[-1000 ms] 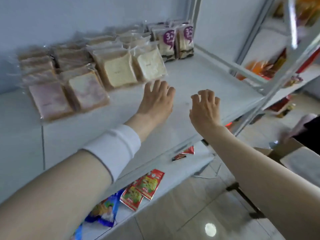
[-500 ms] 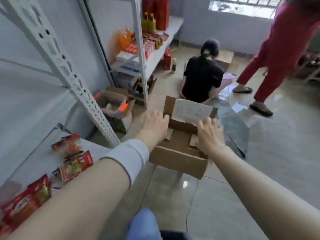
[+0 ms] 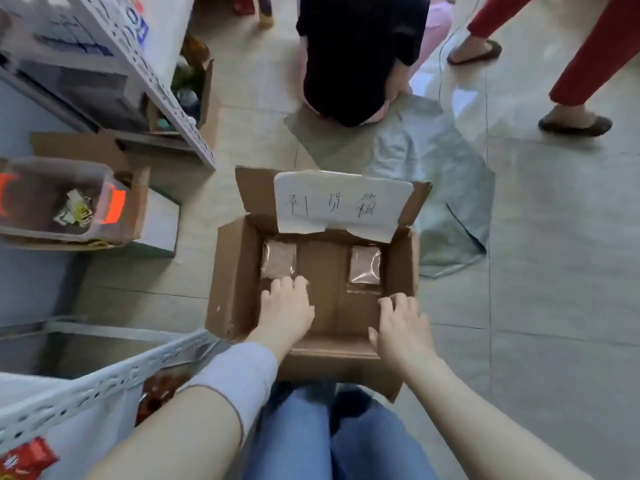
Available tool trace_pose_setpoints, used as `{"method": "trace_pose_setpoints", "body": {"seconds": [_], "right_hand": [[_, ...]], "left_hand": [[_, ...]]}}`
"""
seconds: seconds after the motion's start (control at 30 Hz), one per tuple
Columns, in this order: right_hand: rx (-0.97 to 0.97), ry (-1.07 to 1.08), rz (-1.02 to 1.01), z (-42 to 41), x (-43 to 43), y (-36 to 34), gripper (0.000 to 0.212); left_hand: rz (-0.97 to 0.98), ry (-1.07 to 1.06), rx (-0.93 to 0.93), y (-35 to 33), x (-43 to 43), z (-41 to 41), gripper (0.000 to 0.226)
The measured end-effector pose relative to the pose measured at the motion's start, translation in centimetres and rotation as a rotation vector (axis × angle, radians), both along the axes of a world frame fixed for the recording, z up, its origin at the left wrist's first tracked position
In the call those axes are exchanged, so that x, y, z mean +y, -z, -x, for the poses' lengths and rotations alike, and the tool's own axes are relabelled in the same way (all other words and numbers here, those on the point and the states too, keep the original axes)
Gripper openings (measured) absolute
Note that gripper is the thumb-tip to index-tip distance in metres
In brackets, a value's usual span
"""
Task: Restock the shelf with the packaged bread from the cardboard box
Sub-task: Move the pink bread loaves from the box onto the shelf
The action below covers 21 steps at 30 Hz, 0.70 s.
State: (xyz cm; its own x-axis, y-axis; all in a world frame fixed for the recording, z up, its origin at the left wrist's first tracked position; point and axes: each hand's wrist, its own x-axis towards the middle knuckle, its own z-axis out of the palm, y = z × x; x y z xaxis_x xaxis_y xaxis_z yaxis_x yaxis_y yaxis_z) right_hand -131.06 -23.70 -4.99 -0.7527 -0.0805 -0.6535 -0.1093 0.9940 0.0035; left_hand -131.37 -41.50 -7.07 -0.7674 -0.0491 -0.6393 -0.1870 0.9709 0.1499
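Both my hands are open inside the cardboard box, left hand touching one bread pack, right hand near the other bread pack.

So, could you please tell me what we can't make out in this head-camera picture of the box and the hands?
- Cardboard box: the near part of its floor is hidden by the left hand and right hand.
- Bread packs, left and right: blurred, so any label cannot be read.
- Paper note on the flap: the handwriting is too blurred to read.
- Whether the fingers touch the packs: unclear.
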Motion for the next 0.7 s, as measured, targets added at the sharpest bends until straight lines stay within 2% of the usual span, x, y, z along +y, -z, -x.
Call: {"method": "trace_pose_setpoints", "body": {"seconds": [0.1, 0.17, 0.2, 0.3, 0.4, 0.47, 0.57, 0.7], "right_hand": [[-0.097, 0.269, 0.042, 2.2, -0.3, 9.8, 0.062], [-0.158, 0.474, 0.047, 3.7, -0.6, 15.9, 0.064], [-0.152, 0.594, 0.058, 4.5, -0.8, 18.7, 0.064], [-0.042, 0.886, 0.057, 6.2, -1.6, 25.3, 0.068], [0.115, 0.963, -0.02, 6.4, -2.6, 28.2, 0.071], [0.167, 0.99, -0.031, 6.0, -2.5, 28.7, 0.075], [0.047, 1.116, 0.021, 5.9, -1.5, 28.5, 0.081], [-0.077, 1.236, 0.209, 6.8, -0.8, 27.5, 0.095]], "left_hand": [[-0.072, -0.307, -0.134, 9.7, -0.7, 2.7, 0.065], [-0.076, -0.556, -0.126, 16.0, -1.8, 4.7, 0.069], [-0.047, -0.625, -0.091, 18.9, -2.5, 5.6, 0.069], [0.085, -0.632, 0.023, 25.2, -4.0, 6.9, 0.065], [0.131, -0.78, 0.144, 27.6, -3.9, 6.9, 0.076], [0.082, -0.868, 0.177, 28.0, -3.7, 6.8, 0.088], [-0.073, -1.085, 0.073, 28.1, -4.1, 6.8, 0.1], [-0.244, -1.116, -0.082, 27.9, -4.5, 6.4, 0.083]]}}
